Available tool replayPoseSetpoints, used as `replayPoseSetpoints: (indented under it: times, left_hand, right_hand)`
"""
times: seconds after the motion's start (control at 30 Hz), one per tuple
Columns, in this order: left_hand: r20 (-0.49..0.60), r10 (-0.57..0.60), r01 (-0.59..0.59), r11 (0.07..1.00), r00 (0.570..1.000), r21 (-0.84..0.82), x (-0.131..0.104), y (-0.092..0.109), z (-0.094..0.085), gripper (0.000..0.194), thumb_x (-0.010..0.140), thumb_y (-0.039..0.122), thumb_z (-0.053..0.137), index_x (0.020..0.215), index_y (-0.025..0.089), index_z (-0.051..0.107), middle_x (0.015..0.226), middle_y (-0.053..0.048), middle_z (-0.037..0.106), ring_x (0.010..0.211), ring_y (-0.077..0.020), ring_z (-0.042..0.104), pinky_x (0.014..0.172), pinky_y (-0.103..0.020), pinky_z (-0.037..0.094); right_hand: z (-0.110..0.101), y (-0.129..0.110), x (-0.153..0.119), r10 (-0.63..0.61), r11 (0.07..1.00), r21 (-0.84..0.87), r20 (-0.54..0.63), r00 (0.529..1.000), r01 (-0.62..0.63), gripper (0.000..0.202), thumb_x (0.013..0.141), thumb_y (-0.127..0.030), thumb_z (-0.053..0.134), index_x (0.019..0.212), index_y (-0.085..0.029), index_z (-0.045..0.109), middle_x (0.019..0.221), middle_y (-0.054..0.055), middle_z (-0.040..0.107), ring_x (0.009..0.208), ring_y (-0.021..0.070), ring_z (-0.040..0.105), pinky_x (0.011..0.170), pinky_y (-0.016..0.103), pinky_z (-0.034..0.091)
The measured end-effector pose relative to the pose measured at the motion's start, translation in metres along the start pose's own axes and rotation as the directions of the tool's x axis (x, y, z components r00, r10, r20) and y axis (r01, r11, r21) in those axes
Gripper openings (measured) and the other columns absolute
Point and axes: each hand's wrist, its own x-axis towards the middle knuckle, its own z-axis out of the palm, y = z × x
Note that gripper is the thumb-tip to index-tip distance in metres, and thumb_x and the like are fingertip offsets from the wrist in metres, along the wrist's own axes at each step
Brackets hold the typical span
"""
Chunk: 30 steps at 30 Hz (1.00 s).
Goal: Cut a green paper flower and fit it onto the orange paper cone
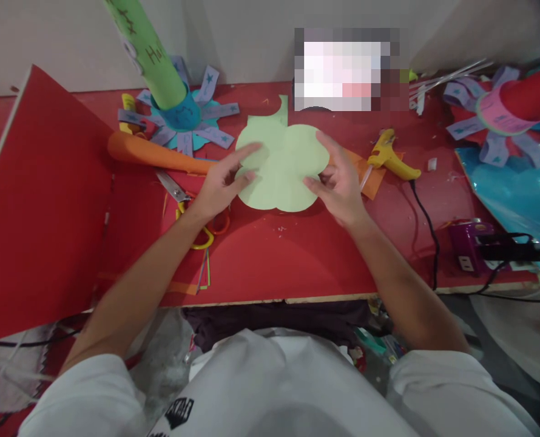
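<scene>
A pale green paper cutout (pixel 281 170) with rounded, petal-like lobes is held up above the red table. My left hand (pixel 227 179) pinches its left edge between thumb and fingers. On the opposite edge, my right hand (pixel 338 182) grips it the same way. Behind the cutout a curved light green paper scrap (pixel 276 109) pokes out. Close to my left wrist lie scissors with yellow handles (pixel 179 194) and an orange paper cone (pixel 161 153). To the right of my right hand rests a yellow glue gun (pixel 391 155) with a black cord, over orange paper.
A green paper tube (pixel 154 67) rises from a blue ring with purple strips at the back left. A red board (pixel 47 206) stands at left. On the right are a pink ring (pixel 502 112) with purple strips, blue sheets (pixel 492 188) and a purple power adapter (pixel 468 246).
</scene>
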Motion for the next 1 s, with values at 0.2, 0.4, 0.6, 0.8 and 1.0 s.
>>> replayPoseSetpoints:
  times: [0.2, 0.4, 0.6, 0.8, 1.0]
  left_hand:
    - [0.066, -0.001, -0.006, 0.995, 0.998, 0.099, -0.0014, 0.0069, -0.0037, 0.061, 0.092, 0.065, 0.076, 0.138, 0.027, 0.071, 0.144, -0.01, 0.072, 0.135, -0.03, 0.067, 0.117, -0.045, 0.055]
    - [0.052, -0.012, 0.003, 0.987, 0.999, 0.16, -0.0011, 0.006, -0.0044, 0.064, 0.093, 0.066, 0.074, 0.14, 0.023, 0.068, 0.147, -0.012, 0.069, 0.136, -0.0303, 0.066, 0.117, -0.045, 0.054]
    - [0.007, -0.031, 0.03, 0.991, 0.999, 0.134, -0.0008, 0.0072, -0.002, 0.068, 0.09, 0.071, 0.073, 0.139, 0.023, 0.067, 0.147, -0.013, 0.068, 0.131, -0.0311, 0.068, 0.105, -0.042, 0.06]
    - [-0.079, -0.047, 0.052, 0.997, 0.996, 0.063, -0.0012, 0.0022, 0.0015, 0.065, 0.085, 0.066, 0.082, 0.13, 0.022, 0.07, 0.134, -0.013, 0.073, 0.103, -0.0238, 0.075, 0.083, -0.033, 0.063]
    - [-0.121, -0.037, 0.044, 0.998, 0.992, 0.055, -0.0043, 0.0095, 0.0035, 0.041, 0.087, 0.046, 0.086, 0.116, 0.019, 0.077, 0.116, -0.01, 0.079, 0.099, -0.0211, 0.075, 0.085, -0.031, 0.062]
  right_hand:
    - [0.0001, -0.0044, -0.0009, 0.058, 0.998, 0.032, 0.106, 0.993, -0.062, 0.065, 0.085, -0.069, 0.081, 0.141, -0.039, 0.067, 0.118, 0.004, 0.076, 0.099, 0.0306, 0.076, 0.077, 0.052, 0.069]
    - [0.0018, -0.0059, -0.0027, 0.093, 0.993, 0.057, 0.108, 0.99, -0.099, 0.055, 0.087, -0.057, 0.085, 0.133, -0.031, 0.072, 0.087, 0.003, 0.072, 0.089, 0.0274, 0.073, 0.072, 0.045, 0.067]
    - [0.0044, -0.002, -0.0022, 0.074, 0.99, 0.113, 0.058, 0.996, -0.081, 0.053, 0.085, -0.05, 0.089, 0.131, -0.03, 0.073, 0.088, 0.004, 0.073, 0.099, 0.0298, 0.074, 0.08, 0.048, 0.068]
    - [0.0058, 0.003, -0.0023, 0.087, 0.982, 0.166, 0.04, 0.995, -0.092, 0.058, 0.084, -0.055, 0.088, 0.133, -0.029, 0.072, 0.09, 0.003, 0.079, 0.091, 0.0274, 0.076, 0.075, 0.045, 0.069]
    - [0.0043, 0.0012, -0.0029, 0.092, 0.98, 0.173, 0.035, 0.995, -0.096, 0.056, 0.084, -0.06, 0.087, 0.129, -0.03, 0.074, 0.09, 0.002, 0.08, 0.086, 0.0247, 0.077, 0.074, 0.042, 0.07]
